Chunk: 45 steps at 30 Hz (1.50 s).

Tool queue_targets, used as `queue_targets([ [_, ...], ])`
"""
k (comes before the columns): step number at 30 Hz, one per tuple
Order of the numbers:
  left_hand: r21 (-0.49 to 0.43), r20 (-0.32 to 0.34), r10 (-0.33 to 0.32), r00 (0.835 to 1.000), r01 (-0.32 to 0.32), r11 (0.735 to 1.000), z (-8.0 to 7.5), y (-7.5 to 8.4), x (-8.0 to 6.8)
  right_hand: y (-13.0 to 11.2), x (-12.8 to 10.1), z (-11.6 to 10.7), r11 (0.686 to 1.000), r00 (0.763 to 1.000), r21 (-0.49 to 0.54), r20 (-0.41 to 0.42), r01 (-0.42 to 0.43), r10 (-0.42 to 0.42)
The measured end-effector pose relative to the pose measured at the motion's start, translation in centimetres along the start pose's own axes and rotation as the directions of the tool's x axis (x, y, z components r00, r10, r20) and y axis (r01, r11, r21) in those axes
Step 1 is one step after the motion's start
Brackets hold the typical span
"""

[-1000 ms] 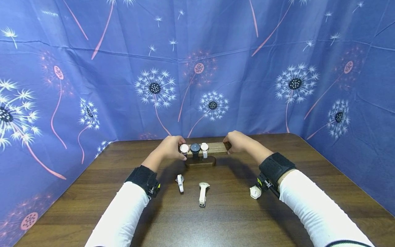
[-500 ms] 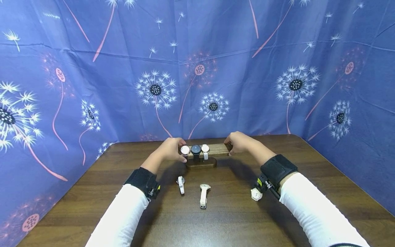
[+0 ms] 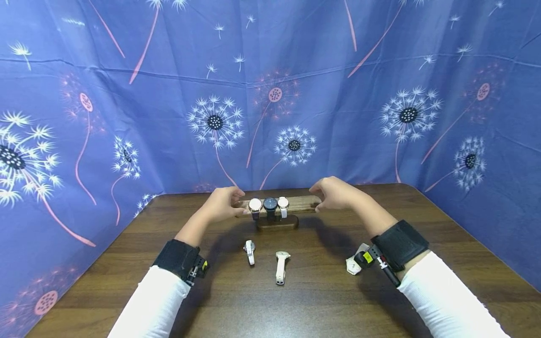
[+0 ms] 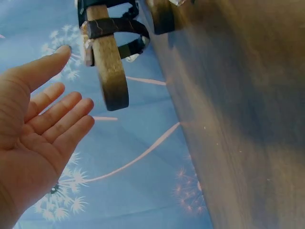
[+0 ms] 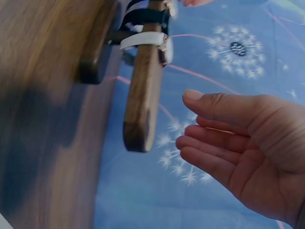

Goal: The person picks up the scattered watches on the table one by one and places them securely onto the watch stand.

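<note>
A wooden watch stand (image 3: pixel 302 203) stands at the far side of the table, its bar level above an oval base (image 3: pixel 276 223). Three watches are strapped round the bar left of its middle: a pale-dialled watch (image 3: pixel 255 204) on a dark strap, a black watch (image 3: pixel 270 204) and a white-strapped watch (image 3: pixel 283 203). My left hand (image 3: pixel 219 204) is beside the bar's left end, fingers relaxed. At the right end, my right hand (image 3: pixel 336 193) is likewise loose. Both wrist views show a gap between the bar and the left hand (image 4: pixel 40 143) and right hand (image 5: pixel 248 138).
Nearer on the wooden table (image 3: pixel 236 305) lie a silver-white watch (image 3: pixel 250 253), a cream watch (image 3: pixel 281 268) and another white watch (image 3: pixel 352 266), partly under the right wrist's camera. A blue dandelion-print cloth (image 3: pixel 338 117) hangs behind the table.
Both hands have let go of the bar ends and moved outward, the left to the left, the right to the right. The bar's left end is now uncovered. The stand stays in place.
</note>
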<state>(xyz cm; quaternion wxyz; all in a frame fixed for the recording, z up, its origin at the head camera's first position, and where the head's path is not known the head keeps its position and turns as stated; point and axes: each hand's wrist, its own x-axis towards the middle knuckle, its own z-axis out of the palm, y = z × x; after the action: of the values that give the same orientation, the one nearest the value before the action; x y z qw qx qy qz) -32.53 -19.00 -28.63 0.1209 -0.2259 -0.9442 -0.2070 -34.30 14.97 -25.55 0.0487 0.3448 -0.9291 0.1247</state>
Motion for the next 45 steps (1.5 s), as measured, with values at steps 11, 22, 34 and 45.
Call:
queue_targets([
  [11, -0.027, 0.038, 0.096, 0.995, -0.095, 0.995, 0.8, 1.5, -3.6, -1.8, -3.0, 1.4, 0.977, 0.998, 0.21, 0.018, 0.048, -0.053],
  [22, -0.056, 0.152, 0.092, 0.984, -0.084, 0.995, 2.4, 2.3, -4.6, -2.9, -3.8, 3.1, 0.973, 0.993, 0.217, 0.07, 0.083, -0.1],
  [34, -0.011, 0.303, 0.123, 0.945, -0.125, 0.992, 3.3, 2.5, -4.4, -3.0, -3.7, 3.3, 0.971, 0.991, 0.226, 0.081, 0.083, -0.103],
  [45, -0.063, 0.251, 0.188, 0.95, -0.178, 0.982, 3.2, 2.6, -4.5, -3.0, -3.7, 3.5, 0.969, 0.992, 0.225, 0.059, 0.099, -0.115],
])
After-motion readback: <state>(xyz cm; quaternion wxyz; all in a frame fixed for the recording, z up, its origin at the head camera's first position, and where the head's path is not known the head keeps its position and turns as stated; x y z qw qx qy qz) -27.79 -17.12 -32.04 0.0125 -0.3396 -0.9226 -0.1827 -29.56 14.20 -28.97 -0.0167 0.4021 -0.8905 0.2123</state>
